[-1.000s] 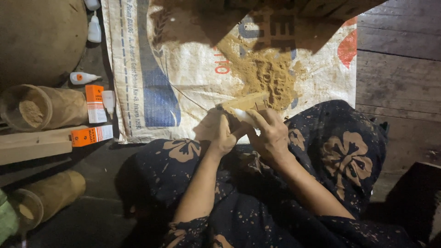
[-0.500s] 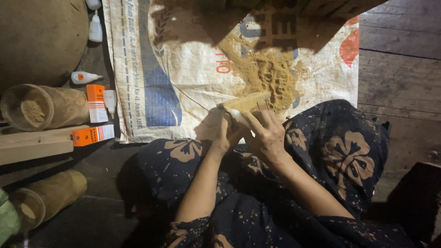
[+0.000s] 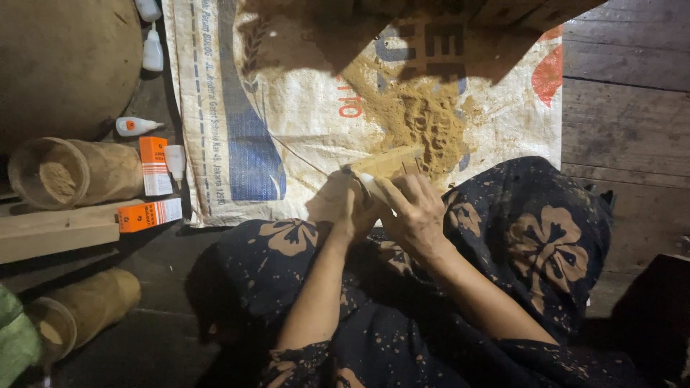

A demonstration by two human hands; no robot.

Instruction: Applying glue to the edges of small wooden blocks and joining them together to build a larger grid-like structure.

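Nearest the camera, dark floral-print cloth (image 3: 546, 244) draped over folded knees. Just above the lap, left hand (image 3: 338, 205) and right hand (image 3: 415, 212) pressed close together, both curled round the near end of a small pale wooden piece (image 3: 392, 162); fingers (image 3: 399, 188) of the right wrapped over it from the side, left fingers closed tight beneath, the exact grip of the thumbs hidden. Far end of the wooden piece jutting out over the near edge of a woven white sack (image 3: 287, 122) spread flat on the plank floor (image 3: 632, 108). Directly beyond, near the middle of the sack, a loose heap of tan sawdust (image 3: 420, 118). Off the sack's left edge, on the floor: two small orange-and-white boxes (image 3: 153, 165), one standing, one flat on a length of pale timber (image 3: 57, 230), with small white squeeze bottles (image 3: 136, 126) close by. Further left, a bamboo cup (image 3: 68, 171) on its side with powder inside, and another bamboo tube (image 3: 86, 309) lower down by the floor's left edge. Far top left, a large round brown vessel (image 3: 65, 65), and two more white bottles (image 3: 151, 50) beside the sack's top left corner.
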